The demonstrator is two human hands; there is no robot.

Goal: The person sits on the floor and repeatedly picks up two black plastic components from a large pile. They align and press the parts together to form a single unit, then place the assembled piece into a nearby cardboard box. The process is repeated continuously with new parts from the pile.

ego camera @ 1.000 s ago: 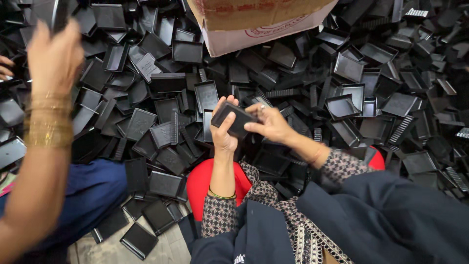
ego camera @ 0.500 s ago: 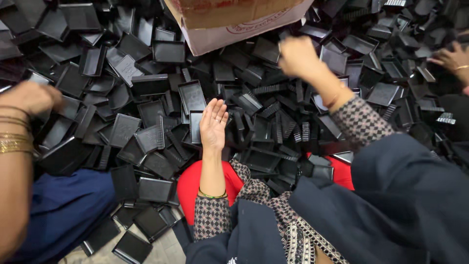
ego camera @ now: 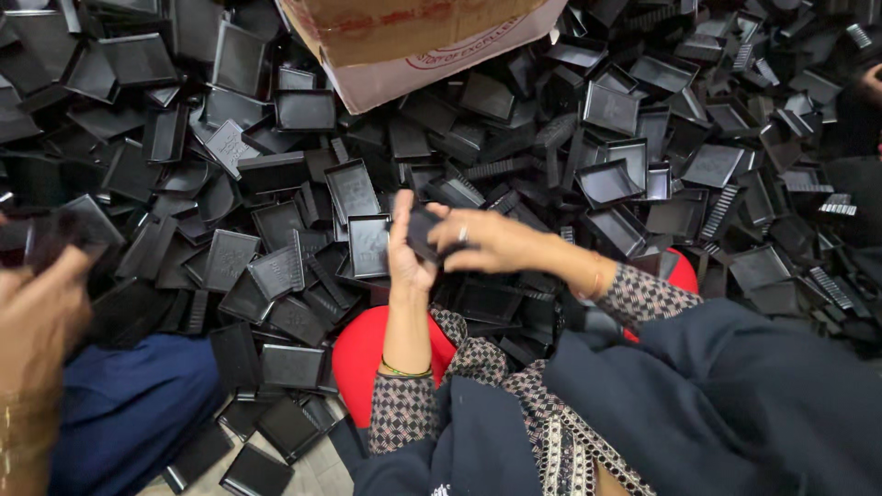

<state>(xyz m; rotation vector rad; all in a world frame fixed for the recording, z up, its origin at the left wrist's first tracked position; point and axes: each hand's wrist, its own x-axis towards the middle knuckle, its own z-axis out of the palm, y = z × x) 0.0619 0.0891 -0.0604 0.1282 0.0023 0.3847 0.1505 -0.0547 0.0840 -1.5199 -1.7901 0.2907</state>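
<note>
both hands meet over the middle of the heap; the left hand (ego camera: 404,253) stands upright with fingers curled behind a small black tray (ego camera: 424,231); the right hand (ego camera: 482,241) reaches across and pinches that tray from the other side; a huge pile of black trays (ego camera: 276,220) spreads all around; a cardboard box (ego camera: 404,41) sits at the top; another person's hand (ego camera: 37,312) shows blurred at the left edge, above a blue garment (ego camera: 129,404).

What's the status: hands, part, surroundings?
Left hand and right hand both grip one black plastic piece. Pile of black trays all around. Cardboard box ahead.
</note>
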